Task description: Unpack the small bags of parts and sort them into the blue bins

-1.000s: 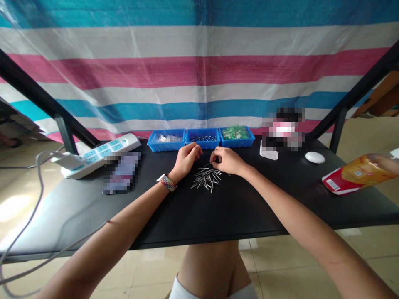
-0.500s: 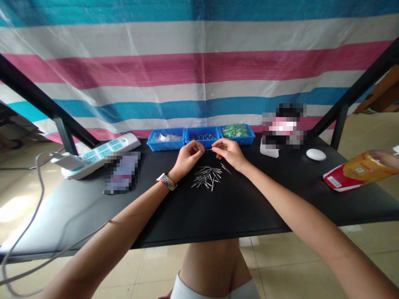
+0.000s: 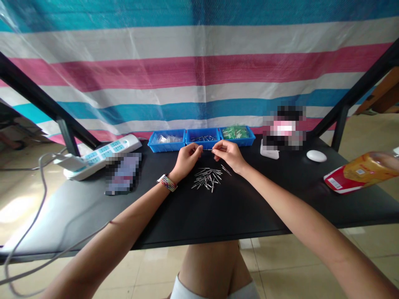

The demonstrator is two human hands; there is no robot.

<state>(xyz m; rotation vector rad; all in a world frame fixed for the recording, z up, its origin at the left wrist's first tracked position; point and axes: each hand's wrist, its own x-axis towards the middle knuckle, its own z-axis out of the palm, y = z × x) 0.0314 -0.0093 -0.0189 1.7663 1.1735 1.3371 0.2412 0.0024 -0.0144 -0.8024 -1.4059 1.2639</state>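
Note:
Both hands are raised a little above a black table (image 3: 218, 211), fingertips almost meeting. My right hand (image 3: 229, 154) pinches a thin metal pin (image 3: 208, 150) that points left toward my left hand (image 3: 187, 158), whose fingers are curled in a pinch at the pin's other end. What the left fingers hold is too small to name. A loose pile of several metal pins (image 3: 208, 178) lies on the table just below the hands. My left wrist wears a patterned band (image 3: 167, 182).
Three blue bins stand in a row at the back: a left bin (image 3: 166, 141) with clear bits, a middle bin (image 3: 202, 139) with metal pins, a right bin (image 3: 238, 135) with green parts. A white power strip (image 3: 102, 154) lies left; a white puck (image 3: 316, 155) and orange packet (image 3: 358, 172) right.
My right hand left the pile with a pin and rose to meet my left hand in front of the middle bin. The hands have since stayed close together.

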